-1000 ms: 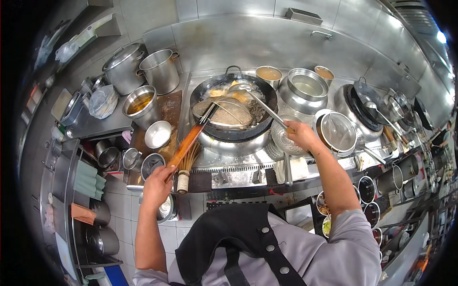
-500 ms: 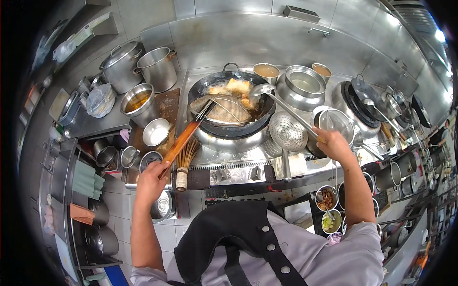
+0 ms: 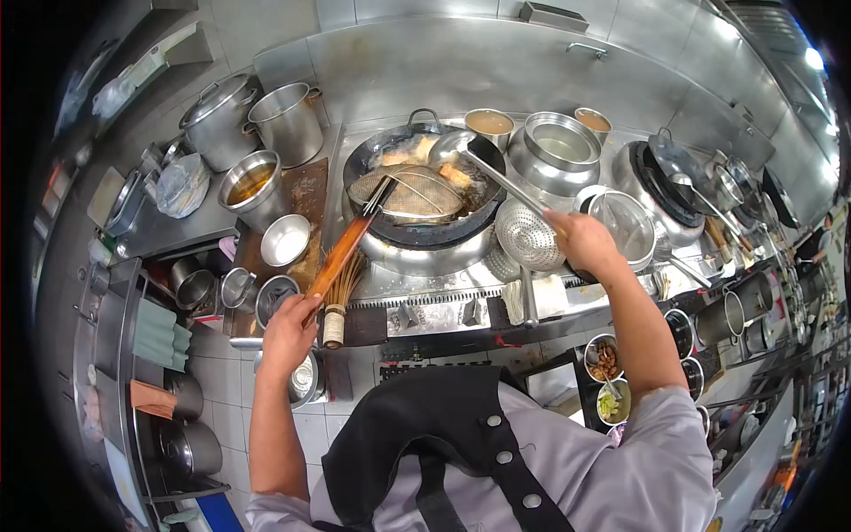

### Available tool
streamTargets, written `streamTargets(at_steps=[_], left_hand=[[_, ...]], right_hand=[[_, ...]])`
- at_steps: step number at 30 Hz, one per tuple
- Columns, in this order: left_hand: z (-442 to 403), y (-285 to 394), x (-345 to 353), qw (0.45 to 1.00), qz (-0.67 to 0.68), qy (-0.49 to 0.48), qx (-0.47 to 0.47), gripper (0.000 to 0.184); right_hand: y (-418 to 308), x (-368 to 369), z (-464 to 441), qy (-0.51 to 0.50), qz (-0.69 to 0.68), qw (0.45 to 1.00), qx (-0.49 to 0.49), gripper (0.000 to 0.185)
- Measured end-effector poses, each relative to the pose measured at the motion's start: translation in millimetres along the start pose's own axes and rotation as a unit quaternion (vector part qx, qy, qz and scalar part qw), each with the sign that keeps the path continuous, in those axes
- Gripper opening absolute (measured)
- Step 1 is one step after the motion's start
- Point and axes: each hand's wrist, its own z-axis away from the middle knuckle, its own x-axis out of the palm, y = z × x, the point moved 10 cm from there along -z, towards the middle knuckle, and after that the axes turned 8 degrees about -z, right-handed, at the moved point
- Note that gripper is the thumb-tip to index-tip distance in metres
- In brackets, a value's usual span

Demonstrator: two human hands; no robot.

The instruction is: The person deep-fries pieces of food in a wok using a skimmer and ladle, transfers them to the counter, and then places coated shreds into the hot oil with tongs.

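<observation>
My left hand [image 3: 291, 330] is wrapped round the wooden handle [image 3: 341, 259] of a wire mesh strainer [image 3: 409, 192]. The strainer lies over the left part of a black wok [image 3: 355, 160]. My right hand [image 3: 582, 241] grips the end of a long metal ladle [image 3: 501, 176], whose bowl is in the wok near its far side. Golden pieces of food [image 3: 455, 175] sit in bubbling oil beside the strainer. Below my right hand's ladle, a perforated skimmer [image 3: 529, 235] rests on the stove, right of the wok.
Large pots [image 3: 288, 124], a pot of amber liquid [image 3: 251, 186] and an empty bowl [image 3: 285, 240] stand at left. A bamboo brush [image 3: 335, 324] is near my left hand. Behind and right are a round pot [image 3: 562, 142], a round strainer [image 3: 623, 229] and a second wok [image 3: 678, 164]. Food bowls [image 3: 613, 402] sit lower right.
My right hand and the ladle moved right, then came back left, with the ladle bowl now over the wok's far middle. The strainer has stayed over the wok in my left hand.
</observation>
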Motion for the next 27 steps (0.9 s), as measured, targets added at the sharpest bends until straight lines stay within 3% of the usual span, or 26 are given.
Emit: streamTargets(at_steps=[2, 10, 20, 23, 27], left_hand=[[1.3, 4.7, -5.5, 0.999, -0.008, 0.027, 0.036, 0.044], [3.2, -8.0, 4.9, 1.000, 0.006, 0.013, 0.011, 0.047], [-13.4, 12.0, 1.8, 0.999, -0.026, 0.020, 0.028, 0.046], [-13.6, 17.3, 3.7, 0.998, -0.032, 0.023, 0.039, 0.046], [-11.9, 14.3, 6.1, 0.998, -0.030, 0.030, 0.047, 0.046]], right_hand=[[15.9, -5.4, -6.6, -0.011, 0.031, 0.999, 0.012, 0.045], [33.5, -35.0, 9.9, -0.013, 0.150, 0.986, 0.069, 0.047], [-4.8, -13.4, -2.5, 0.006, 0.039, 0.999, -0.006, 0.046], [0.7, -16.7, -14.2, 0.012, 0.072, 0.997, -0.012, 0.049], [9.3, -10.6, -19.9, -0.057, 0.165, 0.984, -0.015, 0.053]])
